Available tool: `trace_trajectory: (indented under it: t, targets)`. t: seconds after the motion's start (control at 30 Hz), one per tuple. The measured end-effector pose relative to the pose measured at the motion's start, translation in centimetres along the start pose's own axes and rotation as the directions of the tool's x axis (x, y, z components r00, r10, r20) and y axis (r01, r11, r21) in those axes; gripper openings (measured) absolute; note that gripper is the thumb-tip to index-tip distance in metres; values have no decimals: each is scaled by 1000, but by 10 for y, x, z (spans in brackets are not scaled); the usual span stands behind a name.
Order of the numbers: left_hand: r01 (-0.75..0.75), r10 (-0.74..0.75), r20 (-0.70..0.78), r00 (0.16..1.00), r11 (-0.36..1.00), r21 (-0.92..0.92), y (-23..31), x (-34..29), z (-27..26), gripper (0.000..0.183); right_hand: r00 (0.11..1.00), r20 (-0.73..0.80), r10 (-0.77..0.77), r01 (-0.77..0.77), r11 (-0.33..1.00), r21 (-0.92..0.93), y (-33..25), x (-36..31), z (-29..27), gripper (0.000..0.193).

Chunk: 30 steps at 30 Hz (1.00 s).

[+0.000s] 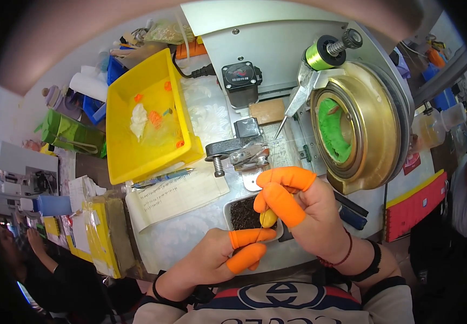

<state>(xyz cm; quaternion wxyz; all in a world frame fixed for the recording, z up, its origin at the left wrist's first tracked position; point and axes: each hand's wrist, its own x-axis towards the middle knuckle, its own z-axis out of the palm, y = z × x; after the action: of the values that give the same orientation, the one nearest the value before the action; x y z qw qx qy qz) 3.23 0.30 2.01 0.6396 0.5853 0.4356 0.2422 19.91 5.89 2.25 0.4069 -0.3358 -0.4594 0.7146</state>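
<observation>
Orange finger covers sit on the thumbs and index fingers of both hands. My right hand point(312, 208) is closed in a pinch in front of the machine's clamp point(251, 155), with a yellow fingertip point(267, 218) below the orange ones. A thin dark strand point(272, 162) runs from near the clamp down into these fingers. Lower left, my left hand point(228, 254) pinches the strand's lower stretch; its end is too fine to make out. Beneath both hands stands a small white tray point(227, 215) of dark, short bits, partly hidden by my fingers.
A metal nozzle point(293, 105) points down at the clamp, under a yellow-green thread spool point(320, 55). At right is a large brass ring point(371, 127) with green lining. A yellow bin point(117, 135), a notebook point(177, 200) and a pen point(163, 178) lie left. People sit farther off.
</observation>
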Motion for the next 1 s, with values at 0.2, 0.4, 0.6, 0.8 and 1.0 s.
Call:
trace_trajectory:
  t: [0.2,0.4,0.6,0.8,1.0]
  targets:
    - [23,-21,-40,999,999,37,4,-3,-1,29,1000,10,17,-18,999,42,1,1,1,24]
    - [-9,12,-33,999,995,96,2,-4,0,29,999,24,-21,20,999,35,5,-7,1,23]
    - [32,-18,-77,997,982,184,2,0,3,25,998,13,63,-64,996,57,8,-2,-2,24]
    - [31,-5,-139,990,983,181,5,1,1,23,1000,24,19,-21,998,64,7,5,0,23]
    - [6,27,-162,986,979,204,4,2,1,22,1000,23,-20,18,997,81,9,6,1,22]
